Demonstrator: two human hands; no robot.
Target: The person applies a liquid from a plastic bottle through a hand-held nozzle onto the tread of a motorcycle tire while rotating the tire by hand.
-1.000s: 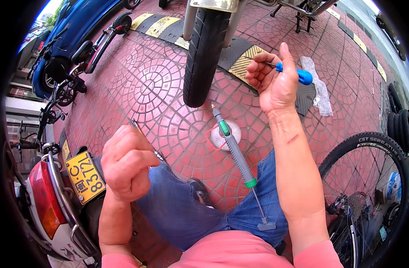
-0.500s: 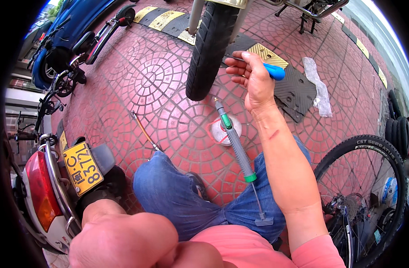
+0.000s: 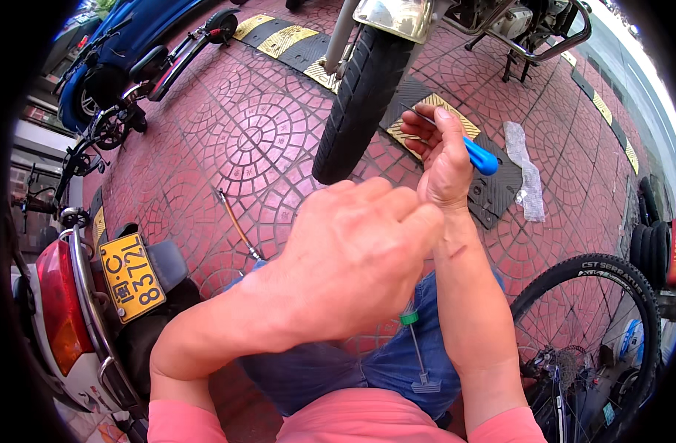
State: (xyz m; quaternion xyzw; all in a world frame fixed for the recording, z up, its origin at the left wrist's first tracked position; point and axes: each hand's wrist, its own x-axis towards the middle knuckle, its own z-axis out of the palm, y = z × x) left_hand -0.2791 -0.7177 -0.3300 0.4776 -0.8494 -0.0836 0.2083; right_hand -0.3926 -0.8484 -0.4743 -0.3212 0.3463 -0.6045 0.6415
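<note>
Blue-handled tool (image 3: 482, 157) in right hand (image 3: 447, 162), fingers loosely curled round it; long axis slants away and left, toward black tyre (image 3: 364, 107) by speed bump's (image 3: 496, 186) near edge. Left hand (image 3: 360, 255) curled, back up, nearer camera; can't tell contents.

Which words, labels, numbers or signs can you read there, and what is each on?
I won't copy lettering out, but here is where it stands.
Yellow plate behind the parked motorcycle: large black characters, clear.
Bicycle tyre: pale sidewall lettering, clear.
Motorcycle's white side: small markings, too small to read.
Red paving: small marks in the ring pattern, too small to read.
Blue-handled tool in the right hand: no lettering visible.
</note>
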